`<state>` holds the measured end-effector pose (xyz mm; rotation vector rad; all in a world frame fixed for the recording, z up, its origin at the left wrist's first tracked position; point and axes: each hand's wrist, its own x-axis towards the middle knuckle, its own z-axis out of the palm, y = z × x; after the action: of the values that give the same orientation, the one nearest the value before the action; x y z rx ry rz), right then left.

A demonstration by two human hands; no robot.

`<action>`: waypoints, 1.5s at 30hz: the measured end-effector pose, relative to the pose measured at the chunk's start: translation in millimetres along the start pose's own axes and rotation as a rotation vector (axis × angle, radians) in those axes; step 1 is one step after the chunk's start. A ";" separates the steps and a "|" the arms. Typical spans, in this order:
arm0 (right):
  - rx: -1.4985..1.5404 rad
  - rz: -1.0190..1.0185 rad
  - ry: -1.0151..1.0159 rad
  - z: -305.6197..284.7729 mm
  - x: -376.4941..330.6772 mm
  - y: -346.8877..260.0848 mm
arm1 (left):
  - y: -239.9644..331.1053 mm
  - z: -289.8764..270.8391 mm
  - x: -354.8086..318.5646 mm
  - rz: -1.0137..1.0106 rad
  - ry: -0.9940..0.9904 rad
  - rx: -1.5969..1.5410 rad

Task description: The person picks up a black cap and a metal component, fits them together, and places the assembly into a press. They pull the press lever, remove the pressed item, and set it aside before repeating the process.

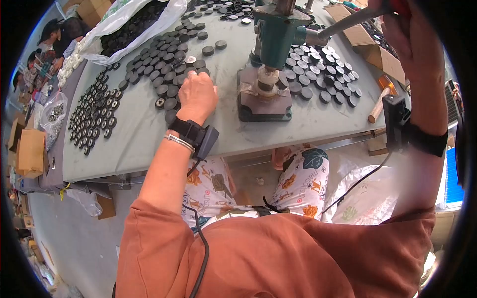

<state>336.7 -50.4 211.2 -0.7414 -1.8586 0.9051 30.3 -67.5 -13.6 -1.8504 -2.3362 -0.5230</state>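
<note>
My left hand [198, 94] is closed, its fingers curled down at the edge of a spread of black round caps [149, 62]; whatever the fingertips grip is hidden under them. A silver-topped piece [190, 60] lies just beyond them. Raised at the upper right, my right hand [397, 37] is wrapped round the lever [350, 21] of a green hand press [273, 42], close to its red end. Beneath the press's ram, a small round piece [266, 85] sits over the metal base [263, 107]. Many silver-faced discs [310, 74] lie to the right of the press.
Rows of black rings with light centres [94, 116] cover the table's left side. A white bag of black parts [131, 32] stands behind them. On the right are a hammer [381, 99] and an open cardboard box [380, 59]. A plastic bag of small metal parts [53, 114] hangs at far left.
</note>
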 end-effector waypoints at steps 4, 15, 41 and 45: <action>-0.213 -0.084 0.034 5.8 -14.1 -1.5 | -0.7 -2.4 -2.1 0.059 0.030 -0.013; -0.012 -0.463 0.197 84.5 -130.1 97.7 | -0.5 0.1 -6.4 0.092 0.101 -0.188; -0.626 -0.181 0.244 51.9 -48.0 1.9 | 71.9 14.4 -12.8 0.162 0.128 -0.708; -0.142 -0.161 0.140 65.0 -90.4 31.5 | 62.1 9.0 -15.1 0.147 0.089 -0.736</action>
<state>318.2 -122.4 122.5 -0.7108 -1.8417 0.6088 94.8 -66.3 -14.4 -2.1661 -2.0709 -1.5656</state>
